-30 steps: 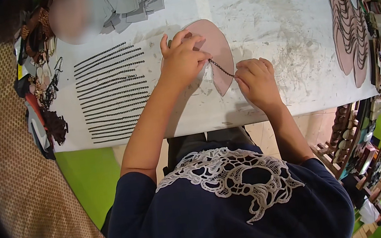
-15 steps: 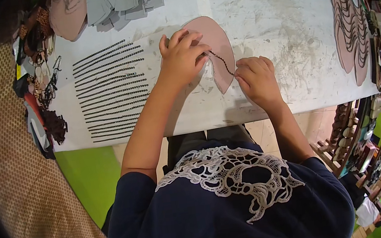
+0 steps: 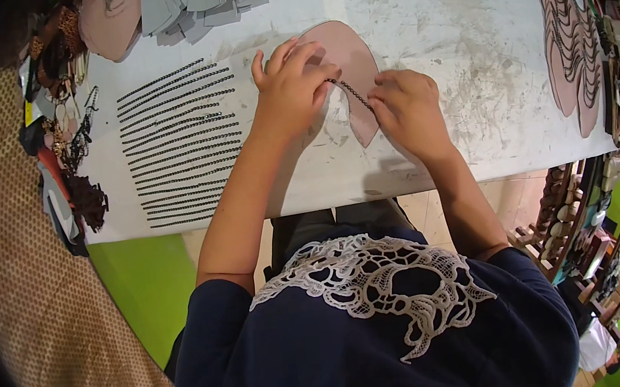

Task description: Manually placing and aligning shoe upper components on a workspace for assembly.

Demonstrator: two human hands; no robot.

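Note:
A curved pink flat piece (image 3: 343, 46), like a shoe-upper cutout, lies on the white table between my hands. Across it a dark beaded chain (image 3: 352, 92) runs along the inner curve. My left hand (image 3: 289, 89) is closed on the chain's upper left end with thumb and forefinger, its other fingers raised and bent. At the lower right end my right hand (image 3: 407, 107) pinches the same chain close to the piece's edge. My fingers cover both ends of the chain.
Several dark beaded strips (image 3: 181, 148) lie in rows on the left of the table. Grey cut pieces (image 3: 208, 2) and a pink stack (image 3: 110, 23) sit at the far left. Pink pieces with dark chains (image 3: 571, 46) lie at the right edge. Shoe racks (image 3: 567, 221) stand right.
My right hand has moved up and slightly left, bringing its end of the chain closer against the pink piece. My left hand has shifted slightly left and up.

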